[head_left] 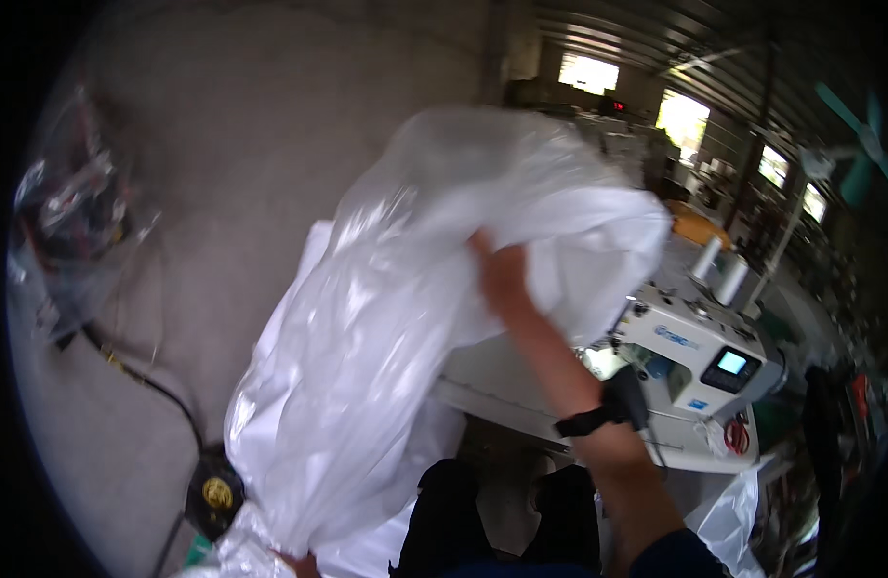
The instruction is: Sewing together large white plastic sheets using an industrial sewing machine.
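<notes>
A large bundle of shiny translucent plastic sheeting (367,279) billows up in front of me. Smooth white material (612,226), whose kind I cannot make out, shows at its right end and along its left edge. At the bottom of the picture the sheeting narrows into gathered folds, and my left hand (297,565), mostly cut off by the frame, is closed on them. My right hand (502,275) reaches up against the bundle's right part. It is blurred, and its fingers are largely hidden by the material.
To the right, a white sewing machine (689,337) with a lit screen stands on a pale table (497,395). Two white thread cones (718,270) stand behind it. A clear plastic bag (78,222) and a black cable (155,385) are at left. A teal fan (866,144) is far right.
</notes>
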### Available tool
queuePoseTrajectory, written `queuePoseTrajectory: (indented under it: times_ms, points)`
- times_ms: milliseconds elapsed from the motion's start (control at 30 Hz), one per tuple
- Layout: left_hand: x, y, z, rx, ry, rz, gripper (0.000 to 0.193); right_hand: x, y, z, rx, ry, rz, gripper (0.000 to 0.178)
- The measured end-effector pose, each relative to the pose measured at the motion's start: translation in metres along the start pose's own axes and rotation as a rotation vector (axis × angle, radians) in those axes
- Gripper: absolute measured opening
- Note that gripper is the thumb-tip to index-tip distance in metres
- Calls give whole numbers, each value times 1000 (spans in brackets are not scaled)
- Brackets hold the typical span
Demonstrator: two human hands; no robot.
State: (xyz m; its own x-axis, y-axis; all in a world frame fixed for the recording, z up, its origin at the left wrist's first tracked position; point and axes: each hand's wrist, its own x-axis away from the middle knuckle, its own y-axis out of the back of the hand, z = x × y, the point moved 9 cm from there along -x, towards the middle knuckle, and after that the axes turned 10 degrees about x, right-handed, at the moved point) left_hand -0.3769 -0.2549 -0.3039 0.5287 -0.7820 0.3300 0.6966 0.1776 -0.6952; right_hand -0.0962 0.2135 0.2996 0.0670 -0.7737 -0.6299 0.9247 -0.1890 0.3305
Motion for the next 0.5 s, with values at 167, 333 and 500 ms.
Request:
queuePoseTrajectory:
  times_ms: [167, 333, 500]
  points:
    - [33, -132, 115, -1076, -532, -48, 47, 269, -174, -78, 259, 487, 568, 14]
    - [42, -265, 282, -1383, -551, 405, 44, 427, -164, -49, -189, 145, 1059, 21]
    - [97, -356, 474, -1521, -517, 1021, 42, 431, -94, 45, -625, 81, 1452, 28]
